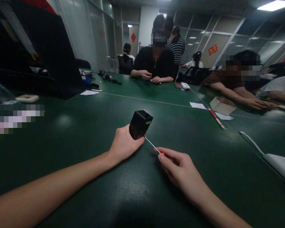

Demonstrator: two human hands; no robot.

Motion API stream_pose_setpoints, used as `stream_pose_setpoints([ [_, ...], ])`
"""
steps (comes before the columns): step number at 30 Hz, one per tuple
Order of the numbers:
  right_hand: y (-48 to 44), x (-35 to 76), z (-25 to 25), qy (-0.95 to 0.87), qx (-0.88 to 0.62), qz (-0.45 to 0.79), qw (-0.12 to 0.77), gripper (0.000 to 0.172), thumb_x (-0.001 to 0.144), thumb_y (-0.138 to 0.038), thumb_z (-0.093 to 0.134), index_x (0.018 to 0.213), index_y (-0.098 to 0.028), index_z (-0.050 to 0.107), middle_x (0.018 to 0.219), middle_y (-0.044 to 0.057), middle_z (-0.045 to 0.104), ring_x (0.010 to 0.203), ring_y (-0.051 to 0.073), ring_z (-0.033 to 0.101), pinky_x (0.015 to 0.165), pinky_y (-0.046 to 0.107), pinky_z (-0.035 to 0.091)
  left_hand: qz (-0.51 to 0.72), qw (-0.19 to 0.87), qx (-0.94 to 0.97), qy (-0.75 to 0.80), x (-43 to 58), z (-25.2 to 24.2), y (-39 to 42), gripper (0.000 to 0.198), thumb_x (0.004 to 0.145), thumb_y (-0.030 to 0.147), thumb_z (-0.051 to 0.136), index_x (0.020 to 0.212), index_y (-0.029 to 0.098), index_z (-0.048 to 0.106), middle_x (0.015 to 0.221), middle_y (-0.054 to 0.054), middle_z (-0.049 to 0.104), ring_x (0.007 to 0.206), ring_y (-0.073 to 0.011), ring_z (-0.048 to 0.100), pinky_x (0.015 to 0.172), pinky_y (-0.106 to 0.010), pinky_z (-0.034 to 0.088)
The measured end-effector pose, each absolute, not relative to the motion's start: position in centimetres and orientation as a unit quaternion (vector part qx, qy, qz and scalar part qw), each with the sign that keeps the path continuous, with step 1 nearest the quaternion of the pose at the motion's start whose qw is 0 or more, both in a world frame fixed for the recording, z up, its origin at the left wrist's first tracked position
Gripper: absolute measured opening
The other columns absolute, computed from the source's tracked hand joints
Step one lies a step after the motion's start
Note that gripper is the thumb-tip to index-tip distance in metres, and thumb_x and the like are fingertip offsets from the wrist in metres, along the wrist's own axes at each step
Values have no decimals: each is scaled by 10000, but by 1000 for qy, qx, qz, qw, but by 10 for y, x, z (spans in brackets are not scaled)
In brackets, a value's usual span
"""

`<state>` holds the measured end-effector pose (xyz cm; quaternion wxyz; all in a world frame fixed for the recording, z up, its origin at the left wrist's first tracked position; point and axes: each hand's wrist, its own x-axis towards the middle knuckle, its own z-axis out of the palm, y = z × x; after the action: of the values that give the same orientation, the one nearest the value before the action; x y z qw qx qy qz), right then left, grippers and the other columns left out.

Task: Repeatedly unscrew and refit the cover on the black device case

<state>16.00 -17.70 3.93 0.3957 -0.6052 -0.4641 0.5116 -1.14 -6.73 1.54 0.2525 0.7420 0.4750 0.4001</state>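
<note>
Right hand (185, 174): thumb and fingertips are pinched narrow on the orange end of a thin tool (152, 145)
Right hand care: I think the pressure should be light and along the shaft, so that the tip does not slip to the other thumb
Tool direction: its long axis slants from this hand forward and to the left, toward the black box (140, 125)
Tool tip: it ends near the lower right of the box; whether it enters a hole, I cannot tell
Left hand (124, 144): closed around the lower part of the box; a firm hold seems best here
Box axis: nearly upright, the top leaning rightward, in front of the person over the green table (85, 129)
Farther away: a white paper (198, 105), an open carton (219, 107) and a seated co-worker (154, 63)
</note>
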Motion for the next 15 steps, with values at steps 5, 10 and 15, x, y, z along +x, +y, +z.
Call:
stream_pose_setpoints([
  [5, -176, 162, 48, -411, -597, 565, 395, 501, 811, -468, 647, 1196, -146, 641, 551, -76, 364, 391, 43, 244, 346, 179, 134, 397, 226, 755, 470, -11, 17, -70, 175, 731, 321, 693, 747, 163, 619, 694, -21, 650, 612, -164, 595, 556, -261, 402],
  [10, -177, 161, 52, -433, -605, 545, 386, 481, 830, -459, 621, 1194, -146, 650, 543, -76, 365, 392, 54, 272, 349, 181, 161, 403, 200, 768, 456, -10, 17, -70, 135, 731, 273, 681, 730, 166, 599, 669, -7, 622, 591, -146, 575, 547, -251, 377],
  [15, -180, 157, 52, -565, -642, 383, 350, 358, 904, -374, 527, 1128, -158, 705, 600, -5, 583, 527, 147, 546, 460, 240, 411, 409, 213, 758, 461, -9, 16, -69, 131, 720, 273, 686, 725, 163, 614, 661, -3, 619, 574, -141, 564, 532, -246, 374],
])
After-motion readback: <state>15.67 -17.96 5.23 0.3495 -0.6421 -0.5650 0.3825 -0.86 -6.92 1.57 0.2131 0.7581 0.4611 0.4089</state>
